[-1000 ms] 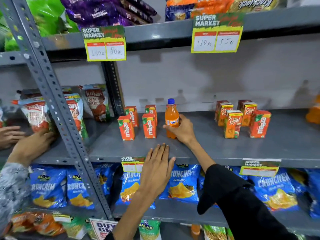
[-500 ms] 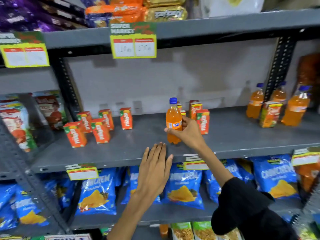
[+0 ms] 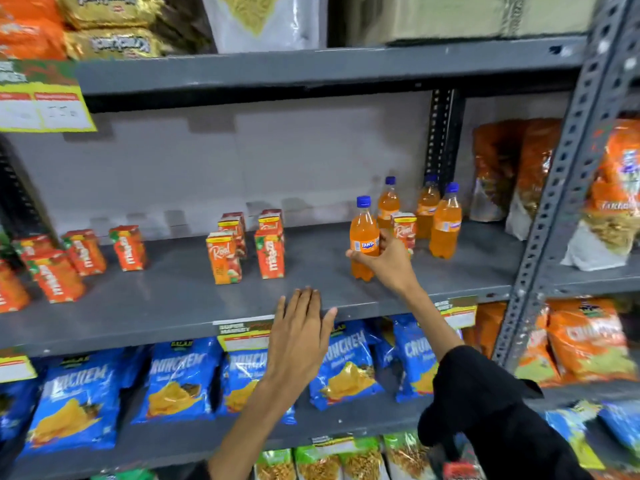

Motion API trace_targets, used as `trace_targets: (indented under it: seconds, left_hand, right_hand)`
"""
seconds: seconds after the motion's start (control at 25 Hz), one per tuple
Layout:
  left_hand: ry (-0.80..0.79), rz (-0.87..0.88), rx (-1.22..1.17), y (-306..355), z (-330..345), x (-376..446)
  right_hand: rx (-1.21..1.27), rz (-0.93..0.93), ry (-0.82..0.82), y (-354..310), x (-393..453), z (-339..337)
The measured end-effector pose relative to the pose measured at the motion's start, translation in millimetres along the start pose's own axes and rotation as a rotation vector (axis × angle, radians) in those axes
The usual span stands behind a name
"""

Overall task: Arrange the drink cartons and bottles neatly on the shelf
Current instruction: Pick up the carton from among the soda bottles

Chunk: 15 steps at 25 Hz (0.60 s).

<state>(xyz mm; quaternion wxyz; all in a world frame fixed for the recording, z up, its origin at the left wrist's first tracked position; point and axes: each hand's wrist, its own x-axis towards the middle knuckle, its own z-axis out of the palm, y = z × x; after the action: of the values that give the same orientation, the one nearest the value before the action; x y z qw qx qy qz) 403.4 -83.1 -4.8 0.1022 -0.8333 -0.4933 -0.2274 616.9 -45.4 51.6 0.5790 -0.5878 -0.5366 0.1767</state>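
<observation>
My right hand grips an orange Fanta bottle with a blue cap, held upright just above the grey shelf. Three more orange bottles stand at the shelf's right end, with one Real carton in front of them. A cluster of orange Real and Maaza cartons stands mid-shelf. More Maaza cartons stand at the left. My left hand hovers flat at the shelf's front edge, fingers apart, holding nothing.
A perforated grey upright bounds the shelf on the right, with orange snack bags beyond it. Blue Crunchem bags fill the shelf below. Price tags hang from the upper shelf, which carries packets and a cardboard box.
My right hand has carried the Fanta bottle rightward along the shelf, close to the bottles at the right end. The view has swung right. My left hand stayed at the shelf edge.
</observation>
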Motion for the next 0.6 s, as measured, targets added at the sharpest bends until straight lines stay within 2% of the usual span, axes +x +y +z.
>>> trace_targets:
  seconds: [0.16,0.6]
  left_hand:
    - [-0.007,-0.014,0.027,10.6,5.7,7.8]
    - [-0.016,-0.018,0.06,7.6,11.2,6.7]
  right_hand:
    - [-0.025,0.006,0.082,17.8,13.1,-15.8]
    - [-0.046,0.062,0.143,21.8,29.7,12.4]
